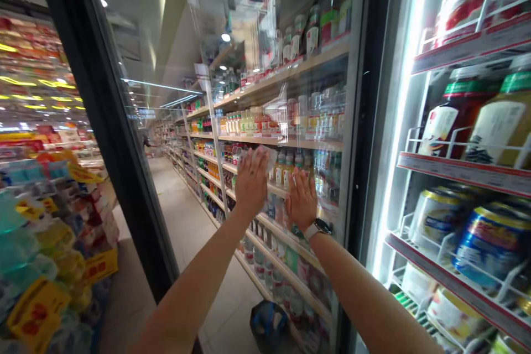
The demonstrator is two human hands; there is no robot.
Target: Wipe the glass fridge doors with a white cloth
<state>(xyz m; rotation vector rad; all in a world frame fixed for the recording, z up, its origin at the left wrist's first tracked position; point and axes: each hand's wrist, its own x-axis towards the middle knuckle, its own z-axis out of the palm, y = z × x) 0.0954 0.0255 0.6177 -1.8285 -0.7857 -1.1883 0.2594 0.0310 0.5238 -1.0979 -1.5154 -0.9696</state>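
Observation:
A framed glass door of a lit cooler stands open in front of me. My left hand lies flat against the glass, pressing a thin whitish cloth that shows beside its fingertips. Slightly lower and to the right, my right hand rests on the same pane with its fingers stretched out and nothing visible in it. A watch is on my right wrist. The palms and most of the cloth are hidden from view.
To the right, cooler shelves hold bottles and cans behind wire guards. Shelves of drinks and a tiled aisle appear in the glass. Stacked packs with yellow signs stand left; a dark bucket-like container sits low.

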